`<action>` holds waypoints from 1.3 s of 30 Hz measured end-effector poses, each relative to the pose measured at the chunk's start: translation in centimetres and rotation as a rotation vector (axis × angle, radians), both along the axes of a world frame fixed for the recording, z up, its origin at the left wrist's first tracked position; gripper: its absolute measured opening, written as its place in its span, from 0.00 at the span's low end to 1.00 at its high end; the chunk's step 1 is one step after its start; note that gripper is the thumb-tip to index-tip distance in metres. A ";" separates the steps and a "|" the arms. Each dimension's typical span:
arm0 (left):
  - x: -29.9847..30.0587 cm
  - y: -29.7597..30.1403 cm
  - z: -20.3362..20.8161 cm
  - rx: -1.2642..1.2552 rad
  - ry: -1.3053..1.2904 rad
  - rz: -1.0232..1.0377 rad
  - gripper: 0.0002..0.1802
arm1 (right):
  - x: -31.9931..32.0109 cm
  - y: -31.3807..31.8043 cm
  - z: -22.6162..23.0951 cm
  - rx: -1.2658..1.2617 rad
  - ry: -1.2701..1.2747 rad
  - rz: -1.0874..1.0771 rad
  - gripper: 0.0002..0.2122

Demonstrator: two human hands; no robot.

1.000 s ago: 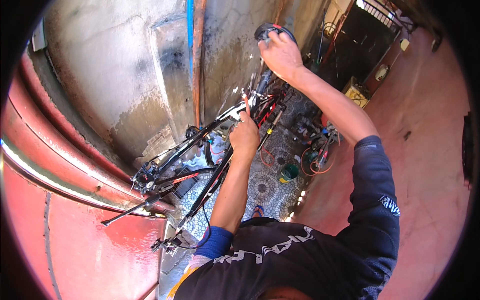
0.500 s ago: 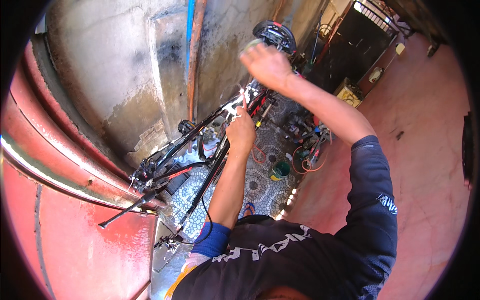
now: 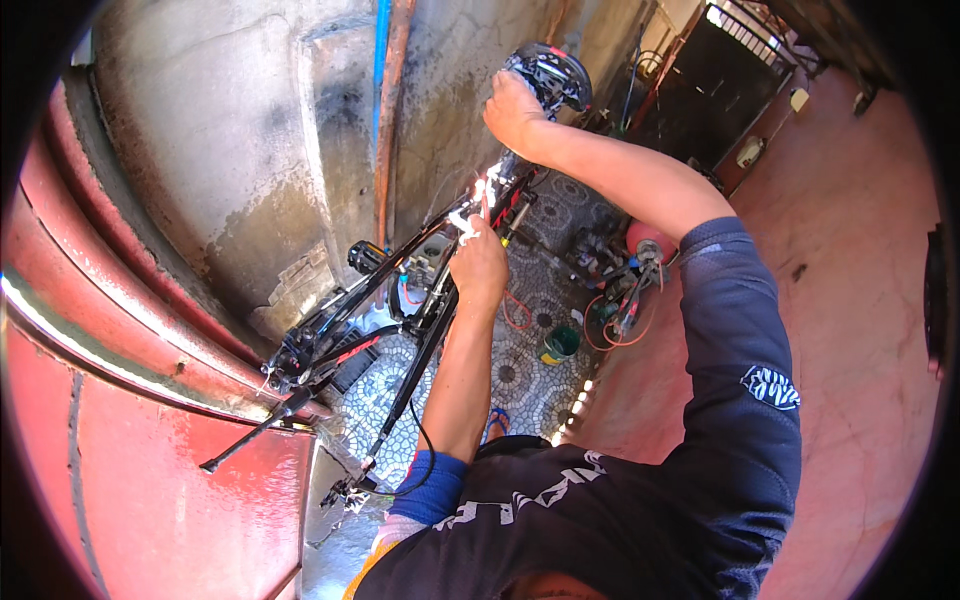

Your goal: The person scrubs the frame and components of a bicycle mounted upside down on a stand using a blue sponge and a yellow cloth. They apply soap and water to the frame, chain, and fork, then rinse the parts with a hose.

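Note:
A black bicycle frame [image 3: 408, 375] with red markings runs from the lower left up to the far middle. My left hand [image 3: 478, 265] is closed around its upper part, close to some white foam [image 3: 487, 190]. Farther up, my right hand [image 3: 512, 112] is curled shut against the near side of a black, rounded, helmet-like thing [image 3: 560, 75] with a red mark. Its fingertips, and whatever they hold, are hidden. A pedal [image 3: 366, 257] sticks out on the frame's left side.
On the patterned tile floor stands a green bucket [image 3: 560, 344]. Right of it, a red rounded tank [image 3: 648, 240] sits near an orange hose [image 3: 632, 340]. A stained wall [image 3: 230, 120] rises on the left, beside curved red metal [image 3: 150, 290]. A dark gate [image 3: 700, 85] is at the back.
My right hand has come down and in against the rounded black thing; the greenish thing at its fingers is now out of sight. My left hand keeps its hold, and the frame has shifted slightly.

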State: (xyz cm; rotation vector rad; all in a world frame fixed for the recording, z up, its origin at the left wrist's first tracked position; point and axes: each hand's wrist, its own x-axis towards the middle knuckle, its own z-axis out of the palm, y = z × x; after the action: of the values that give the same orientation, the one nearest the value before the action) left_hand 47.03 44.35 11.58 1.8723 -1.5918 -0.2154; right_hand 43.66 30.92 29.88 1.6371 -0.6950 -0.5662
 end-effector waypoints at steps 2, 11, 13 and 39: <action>0.2 0.2 0.2 0.008 -0.018 0.013 0.11 | 0.9 0.4 -0.4 -0.058 -0.002 -0.025 0.11; 0.6 1.1 0.2 0.108 0.078 -0.037 0.17 | 1.0 -1.0 -1.5 0.060 0.054 -0.223 0.06; 0.2 0.8 0.5 0.099 0.064 -0.022 0.18 | 0.2 -2.0 -1.6 0.114 0.020 -0.263 0.07; -1.1 -0.9 1.0 0.101 0.009 -0.209 0.23 | -15.1 4.3 -9.6 0.494 -2.352 0.551 0.10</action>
State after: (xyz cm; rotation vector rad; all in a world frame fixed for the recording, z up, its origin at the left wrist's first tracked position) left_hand 45.94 43.48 12.62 1.7744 -1.7999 -0.4014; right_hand 28.57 35.24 20.33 2.1950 -1.5375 2.1724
